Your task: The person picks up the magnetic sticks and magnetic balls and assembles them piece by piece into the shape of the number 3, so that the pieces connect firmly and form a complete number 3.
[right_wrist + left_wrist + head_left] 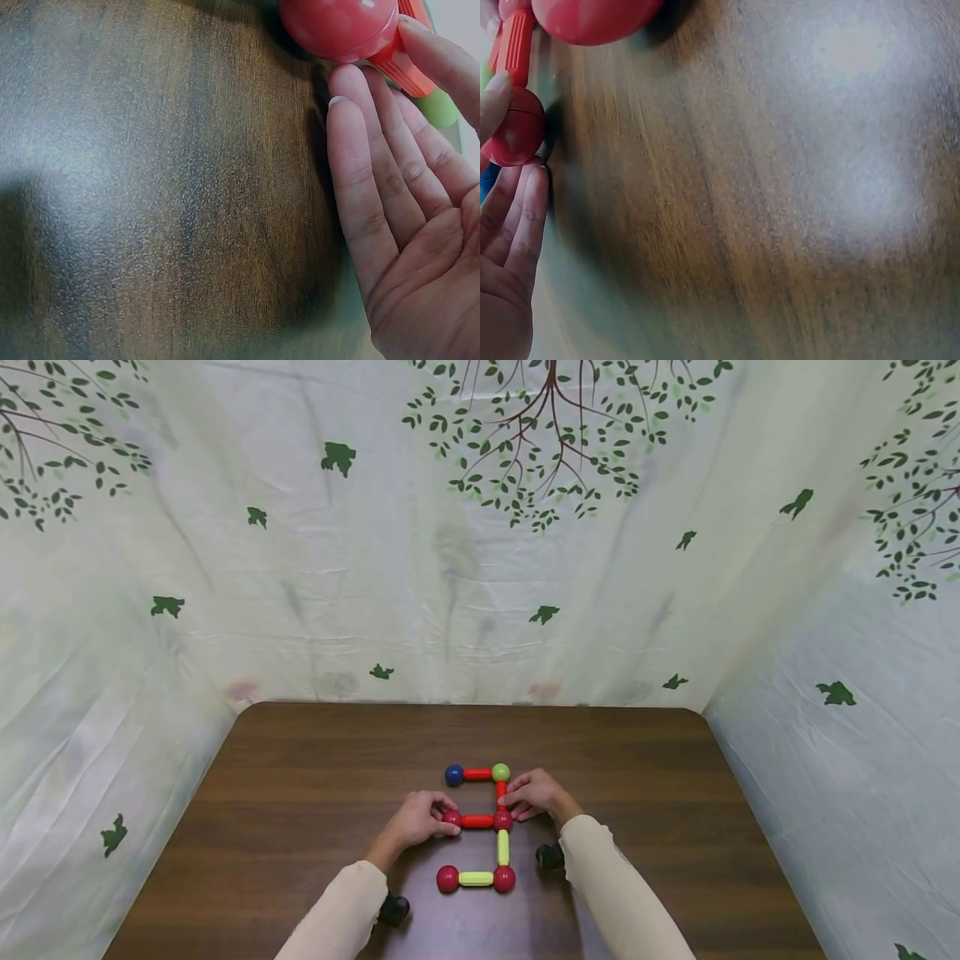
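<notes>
Magnetic-looking balls and rods lie joined on the table. My left hand [422,818] pinches the red ball [517,127] at the left end of the middle red rod [477,822], thumb on one side and fingers on the other. That rod meets the red centre ball [502,820]. My right hand [536,795] pinches the upright red rod [501,790] above the centre ball, its thumb [442,60] on the rod and its fingertips close by the ball. A green ball [501,772] tops this rod; from it another red rod [477,774] reaches left to a blue ball [454,775].
Below the centre ball, a yellow rod [503,848] runs to a red corner ball [504,879]. A second yellow rod [476,879] leads left to another red ball [447,879]. The brown table [322,760] backs onto a white leaf-print cloth [450,643].
</notes>
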A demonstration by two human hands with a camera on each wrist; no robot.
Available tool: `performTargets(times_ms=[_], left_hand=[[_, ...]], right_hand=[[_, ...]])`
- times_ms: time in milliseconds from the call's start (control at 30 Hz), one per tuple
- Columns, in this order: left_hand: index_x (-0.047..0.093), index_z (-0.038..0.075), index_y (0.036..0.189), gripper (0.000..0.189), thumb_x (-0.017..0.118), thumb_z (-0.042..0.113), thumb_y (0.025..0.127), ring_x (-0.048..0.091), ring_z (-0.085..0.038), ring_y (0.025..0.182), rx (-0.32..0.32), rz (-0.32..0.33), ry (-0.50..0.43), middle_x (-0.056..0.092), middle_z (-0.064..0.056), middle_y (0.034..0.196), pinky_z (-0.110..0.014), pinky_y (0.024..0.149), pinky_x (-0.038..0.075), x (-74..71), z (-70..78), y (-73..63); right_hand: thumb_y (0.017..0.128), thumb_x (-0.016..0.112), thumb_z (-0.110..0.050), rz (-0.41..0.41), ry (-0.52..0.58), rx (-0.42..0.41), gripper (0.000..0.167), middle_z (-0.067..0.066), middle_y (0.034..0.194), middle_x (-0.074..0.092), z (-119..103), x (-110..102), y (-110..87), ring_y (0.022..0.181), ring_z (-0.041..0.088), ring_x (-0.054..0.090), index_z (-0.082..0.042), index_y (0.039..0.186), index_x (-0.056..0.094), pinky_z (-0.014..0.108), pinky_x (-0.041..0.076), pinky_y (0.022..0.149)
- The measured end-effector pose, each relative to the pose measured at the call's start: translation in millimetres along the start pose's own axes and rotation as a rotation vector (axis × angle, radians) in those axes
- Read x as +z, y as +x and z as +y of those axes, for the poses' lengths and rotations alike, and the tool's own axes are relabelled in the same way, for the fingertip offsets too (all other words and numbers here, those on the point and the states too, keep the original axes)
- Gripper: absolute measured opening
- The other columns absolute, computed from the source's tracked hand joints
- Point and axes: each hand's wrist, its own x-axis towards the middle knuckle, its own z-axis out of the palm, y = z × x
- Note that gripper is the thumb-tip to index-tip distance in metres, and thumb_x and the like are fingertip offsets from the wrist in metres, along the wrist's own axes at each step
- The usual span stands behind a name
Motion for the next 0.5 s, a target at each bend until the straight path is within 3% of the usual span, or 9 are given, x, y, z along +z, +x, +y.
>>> performTargets(times_ms=[167,500], left_hand=[[0.069,0.009,0.100,0.030,0.082,0.021,0.076,0.055,-0.015,0.070,-0.037,0.013,-0.034,0.061,0.000,0.083,-0.027,0.060,0.050,2.0,0.9,-1.1],[0.066,0.009,0.101,0.033,0.083,0.020,0.075,0.054,-0.016,0.079,-0.019,0.041,-0.001,0.060,0.000,0.087,-0.027,0.068,0.049,4.5,-2.6,-3.2]], right_hand=[[0.079,0.078,-0.009,-0.004,0.010,-0.001,0.019,0.005,0.074,0.068,-0.8,-1.2,-0.8,0.056,0.014,0.064,-0.001,0.091,0.066,0.031,0.056,0.057],[0.079,0.079,-0.011,-0.017,0.016,0.003,0.019,0.005,0.075,0.069,0.1,0.0,1.6,0.056,0.014,0.065,-0.001,0.091,0.067,0.030,0.055,0.057]])
